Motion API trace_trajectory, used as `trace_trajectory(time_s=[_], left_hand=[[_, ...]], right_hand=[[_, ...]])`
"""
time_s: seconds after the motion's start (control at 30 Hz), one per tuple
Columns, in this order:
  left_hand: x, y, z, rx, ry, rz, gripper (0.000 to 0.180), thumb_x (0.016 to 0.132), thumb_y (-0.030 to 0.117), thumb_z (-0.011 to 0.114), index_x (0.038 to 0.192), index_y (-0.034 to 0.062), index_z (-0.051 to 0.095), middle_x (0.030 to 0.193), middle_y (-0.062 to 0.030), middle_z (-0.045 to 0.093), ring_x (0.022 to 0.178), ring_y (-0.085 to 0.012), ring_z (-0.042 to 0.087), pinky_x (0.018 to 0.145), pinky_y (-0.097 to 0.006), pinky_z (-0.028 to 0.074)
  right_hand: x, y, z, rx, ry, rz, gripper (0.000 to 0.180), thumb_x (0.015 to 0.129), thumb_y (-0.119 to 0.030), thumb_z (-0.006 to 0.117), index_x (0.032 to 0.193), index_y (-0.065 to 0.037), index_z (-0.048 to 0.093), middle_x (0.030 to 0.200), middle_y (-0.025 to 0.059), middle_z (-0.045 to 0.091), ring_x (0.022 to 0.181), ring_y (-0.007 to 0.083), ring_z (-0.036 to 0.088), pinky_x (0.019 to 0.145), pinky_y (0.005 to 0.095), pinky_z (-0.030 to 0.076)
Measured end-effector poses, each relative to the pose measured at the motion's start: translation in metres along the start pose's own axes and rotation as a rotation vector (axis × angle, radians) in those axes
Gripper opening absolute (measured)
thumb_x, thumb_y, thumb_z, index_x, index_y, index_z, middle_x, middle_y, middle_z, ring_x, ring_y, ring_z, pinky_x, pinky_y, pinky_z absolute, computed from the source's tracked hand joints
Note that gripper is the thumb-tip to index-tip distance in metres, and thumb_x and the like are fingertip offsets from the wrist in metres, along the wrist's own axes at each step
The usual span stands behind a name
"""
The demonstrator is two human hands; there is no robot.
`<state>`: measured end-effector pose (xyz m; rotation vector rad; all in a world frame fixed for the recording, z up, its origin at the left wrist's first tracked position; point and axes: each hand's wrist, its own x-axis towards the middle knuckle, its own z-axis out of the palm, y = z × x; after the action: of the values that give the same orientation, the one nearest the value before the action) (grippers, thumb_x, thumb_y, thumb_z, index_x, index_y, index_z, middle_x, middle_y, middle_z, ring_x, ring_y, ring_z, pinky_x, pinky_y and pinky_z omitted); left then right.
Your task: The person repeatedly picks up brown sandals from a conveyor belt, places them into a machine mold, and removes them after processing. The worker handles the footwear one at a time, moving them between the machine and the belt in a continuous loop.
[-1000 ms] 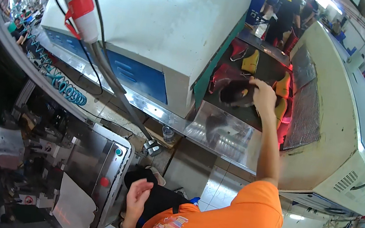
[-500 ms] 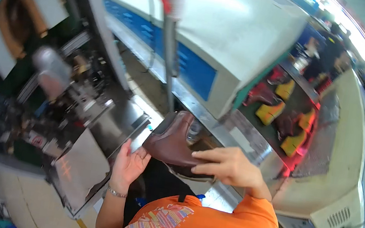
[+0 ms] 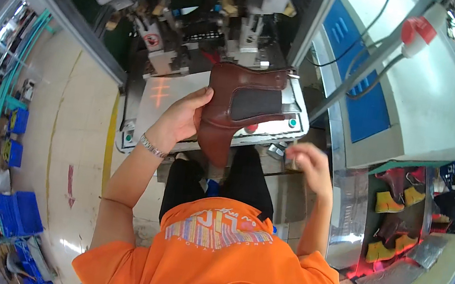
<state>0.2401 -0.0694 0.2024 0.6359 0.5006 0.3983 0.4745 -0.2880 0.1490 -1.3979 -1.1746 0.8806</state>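
Observation:
A dark brown leather ankle boot (image 3: pixel 221 103) with a black elastic side panel is in front of me, over the machine's table. Its toe points down towards me and its shaft runs off to the right. My left hand (image 3: pixel 184 115) grips the boot at the sole side, the thumb lying on the leather. Off the boot and to its right is my right hand (image 3: pixel 312 165), its fingers curled and slightly blurred. Whether something small sits between those fingertips I cannot make out.
Behind the boot stands a machine with metal clamps (image 3: pixel 248 39); its pale table (image 3: pixel 155 111) carries red light lines and green buttons. A slanting metal post (image 3: pixel 363 62) rises at right. Beyond it, brown and yellow boots (image 3: pixel 388 202) lie on a red-lit conveyor. Blue crates (image 3: pixel 19 214) stand at left.
My view has turned from the conveyor towards the clamp machine. The boot has come along, now gripped by my left hand, which was open beneath it. My right hand has let go of it.

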Motion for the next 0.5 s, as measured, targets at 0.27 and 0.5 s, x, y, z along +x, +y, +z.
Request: trace_trajectory(time_s=[0.27, 0.5], left_hand=[[-0.024, 0.018, -0.028, 0.127, -0.073, 0.208, 0.023, 0.088, 0.02, 0.051, 0.108, 0.0079, 0.051, 0.101, 0.0001, 0.057, 0.094, -0.0109, 0.054, 0.084, -0.025, 0.043], [-0.097, 0.083, -0.07, 0.691, -0.084, 0.319, 0.024, 0.086, 0.029, 0.054, 0.09, 0.0056, 0.051, 0.08, 0.0048, 0.049, 0.075, -0.004, 0.044, 0.067, -0.018, 0.036]], right_hand=[[0.133, 0.062, 0.091, 0.608, -0.175, 0.316, 0.047, 0.091, -0.037, 0.037, 0.122, -0.002, 0.042, 0.112, 0.0079, 0.053, 0.098, 0.0155, 0.05, 0.085, 0.0246, 0.039], [0.199, -0.053, 0.126, 0.61, -0.738, -0.087, 0.028, 0.073, -0.024, 0.07, 0.09, -0.005, 0.06, 0.084, -0.0008, 0.061, 0.077, 0.0083, 0.054, 0.073, 0.0226, 0.042]])
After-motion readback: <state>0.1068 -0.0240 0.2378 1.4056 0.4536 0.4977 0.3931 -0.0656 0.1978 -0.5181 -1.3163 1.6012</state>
